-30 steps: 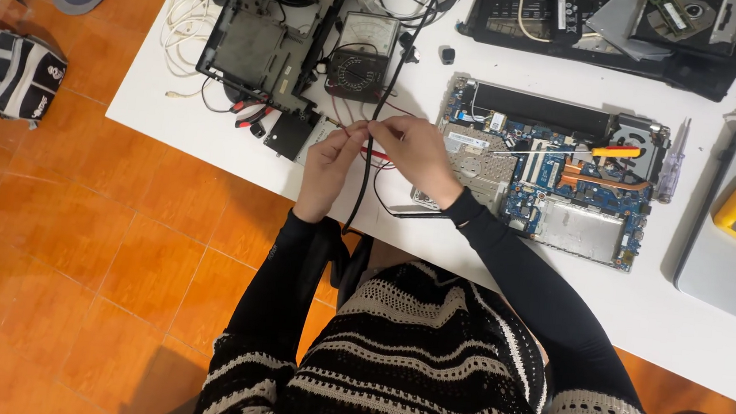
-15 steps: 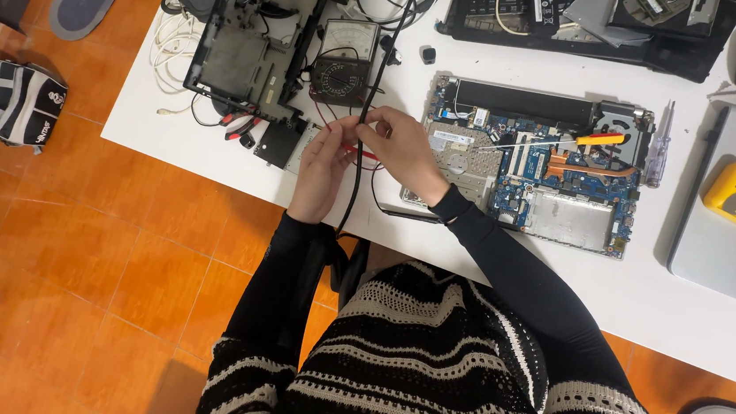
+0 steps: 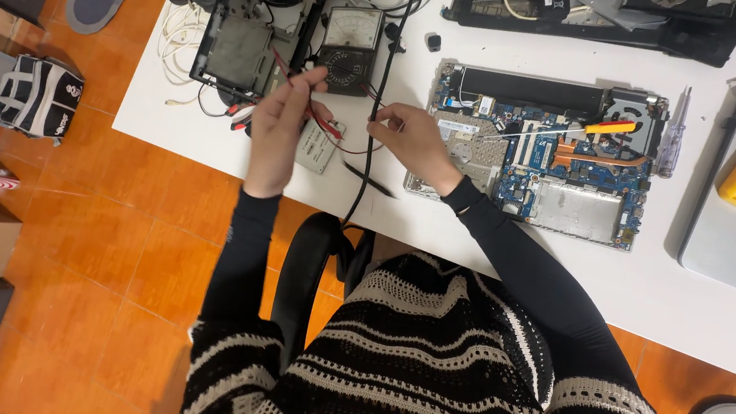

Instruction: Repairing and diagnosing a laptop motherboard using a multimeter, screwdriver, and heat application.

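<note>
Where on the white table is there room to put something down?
The table is bare along its near edge, in front of the open laptop board. A smaller gap lies between that board and the grey laptop. It is crowded around the meter and cables near the left hand and right hand.

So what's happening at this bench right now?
A person at a white table is working with electronics. The left hand holds a red probe raised above the table, near an analog multimeter. The right hand pinches a thin lead by a black cable, beside an opened laptop with its circuit board exposed. An orange-handled screwdriver lies on that laptop.
</note>
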